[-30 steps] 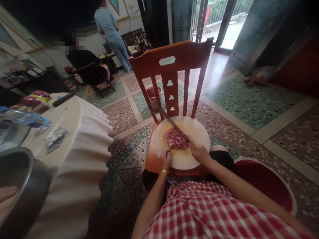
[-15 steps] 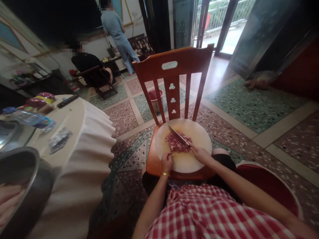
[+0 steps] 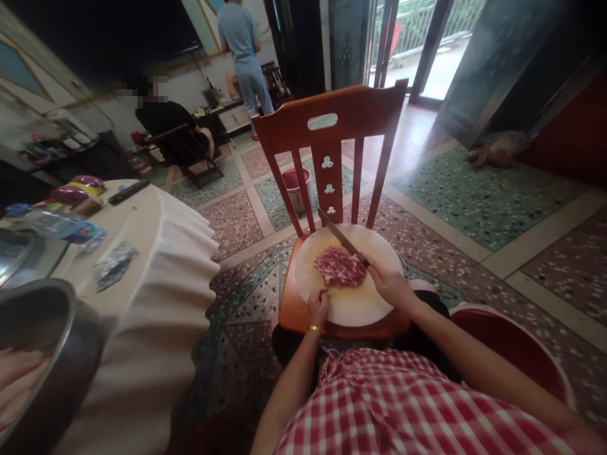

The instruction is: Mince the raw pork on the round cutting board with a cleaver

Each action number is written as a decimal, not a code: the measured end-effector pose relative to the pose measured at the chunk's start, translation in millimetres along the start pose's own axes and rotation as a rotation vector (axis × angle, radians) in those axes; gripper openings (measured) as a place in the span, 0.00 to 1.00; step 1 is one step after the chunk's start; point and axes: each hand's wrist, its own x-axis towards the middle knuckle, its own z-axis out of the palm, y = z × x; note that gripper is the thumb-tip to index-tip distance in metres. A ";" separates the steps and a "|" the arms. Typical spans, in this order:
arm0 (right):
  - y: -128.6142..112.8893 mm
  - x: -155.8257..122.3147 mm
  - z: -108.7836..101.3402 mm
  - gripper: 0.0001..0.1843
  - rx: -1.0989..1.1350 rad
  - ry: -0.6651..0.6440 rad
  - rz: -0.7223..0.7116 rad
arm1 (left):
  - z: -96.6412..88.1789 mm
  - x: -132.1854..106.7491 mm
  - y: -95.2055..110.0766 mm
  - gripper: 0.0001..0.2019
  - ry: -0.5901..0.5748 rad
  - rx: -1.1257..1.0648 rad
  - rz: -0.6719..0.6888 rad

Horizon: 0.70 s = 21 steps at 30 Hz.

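Observation:
My right hand (image 3: 391,284) is wrapped round the handle of a kitchen knife (image 3: 342,237). Its long blade is raised above the round white cutting board (image 3: 382,249), slanting up and away to the left. Under and beside the blade lies a flat heap of chopped red meat (image 3: 339,268). My left hand (image 3: 318,306) rests at the board's near left edge, fingers curled in close to the meat; whether anything is inside them is hidden. The board sits on the seat of a wooden chair (image 3: 327,148).
Left is a cloth-covered table (image 3: 156,253) with a metal basin (image 3: 71,316), a plastic bottle (image 3: 85,230) and a crumpled bag (image 3: 114,265). A red tub (image 3: 512,347) stands at right, a bucket (image 3: 298,186) behind the chair. One person (image 3: 165,120) sits; another (image 3: 241,50) stands.
My right hand has lifted the knife off the meat and drawn back slightly right. My left hand has stayed put. The standing person has moved to the right.

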 end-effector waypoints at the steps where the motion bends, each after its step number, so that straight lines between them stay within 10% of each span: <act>1: 0.4 -1.3 0.9 0.22 0.006 0.010 0.011 | 0.1 0.0 0.1 0.10 0.007 0.007 0.000; 6: 10.9 -9.2 10.1 0.22 -0.020 -0.159 0.134 | 0.2 -0.5 -0.6 0.10 0.003 0.000 -0.005; 11: 8.8 -18.4 -2.8 0.23 0.103 0.040 0.011 | 0.8 0.0 -0.7 0.10 0.001 0.018 -0.010; 17: 24.7 -30.8 12.3 0.22 0.041 -0.143 0.161 | 1.2 -2.8 0.4 0.10 0.001 -0.041 -0.054; 21: 29.7 -35.6 3.1 0.23 0.182 0.018 0.078 | -8.8 11.5 6.3 0.11 0.003 -0.123 -0.129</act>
